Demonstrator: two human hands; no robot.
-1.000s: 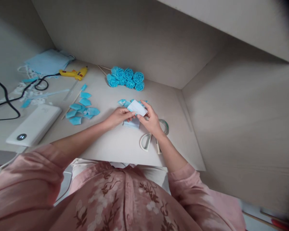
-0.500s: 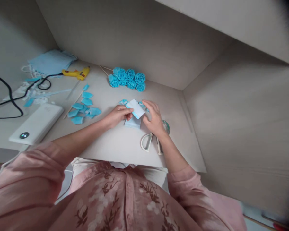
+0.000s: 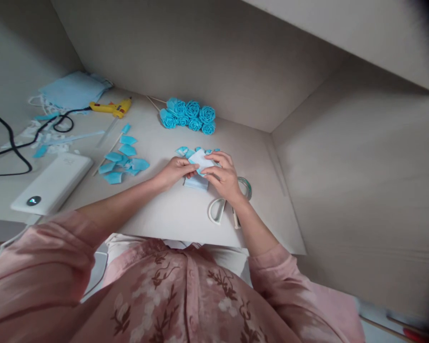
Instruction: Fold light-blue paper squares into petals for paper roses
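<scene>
Between my hands is a small piece of mask fabric (image 3: 201,161), white on the face toward me with a blue edge. My left hand (image 3: 177,172) pinches its left side between thumb and fingers. The thumb and fingertips of my right hand (image 3: 224,177) now lie against its right side, gripping it. Below it on the table rests another pale blue fabric piece (image 3: 196,184), partly covered. Blue and white cut scraps (image 3: 182,151) lie just behind my hands. Scissors (image 3: 217,211) sit under my right wrist, which hides part of them.
Blue fabric roses (image 3: 193,114) on sticks lie at the back. Left are cut petals (image 3: 115,162), a thin stick, a yellow glue gun (image 3: 116,108) with black cord, a white power bank (image 3: 53,183), and stacked masks (image 3: 73,90). A panel (image 3: 361,166) stands on the right.
My right hand has moved left and closed its fingers on the right side of the fabric piece. My left hand keeps its pinch.
</scene>
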